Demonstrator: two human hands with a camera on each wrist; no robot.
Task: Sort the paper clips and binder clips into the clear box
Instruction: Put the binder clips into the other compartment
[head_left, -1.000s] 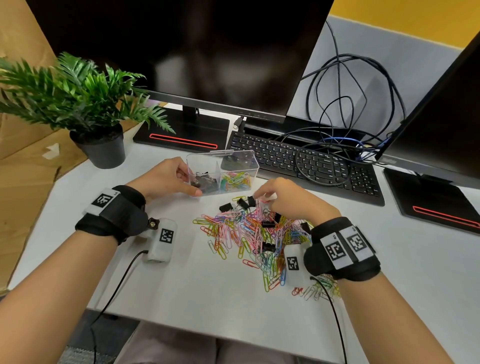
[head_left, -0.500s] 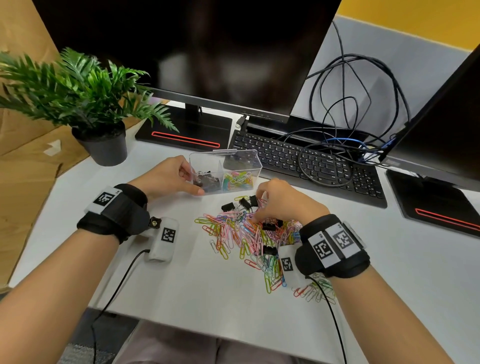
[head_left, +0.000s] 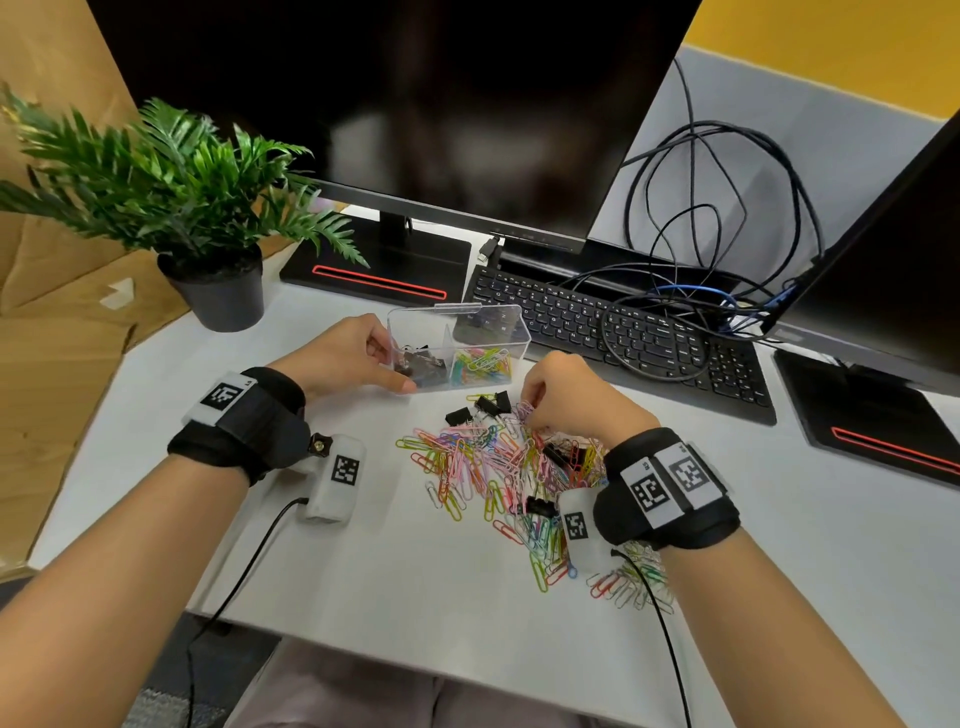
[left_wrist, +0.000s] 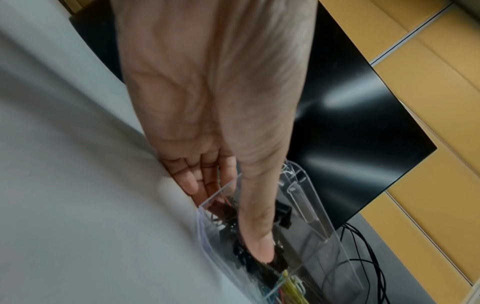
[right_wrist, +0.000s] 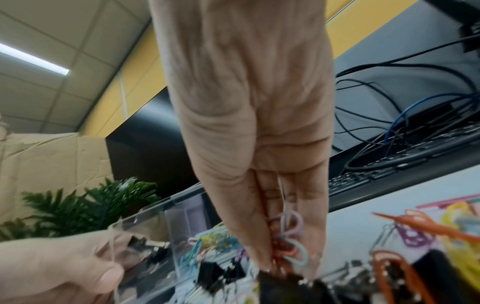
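Clear box (head_left: 459, 347): binder clips left, paper clips right | left hand (head_left: 344, 358) grips box | right hand (head_left: 567, 395) pinches paper clips

This was an office desk: a white desk (head_left: 363, 597) carried a large dark monitor (head_left: 415, 104) at twelve o'clock, a black keyboard (head_left: 623, 332) under tangled cables (head_left: 727, 218) at one o'clock, a second monitor (head_left: 893, 270) at two, and a potted plant (head_left: 197, 208) at ten.

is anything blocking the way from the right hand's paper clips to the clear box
Nothing visible does. The right hand pinches paper clips just in front of the clear box, whose top is open; the left hand holds only its left end.
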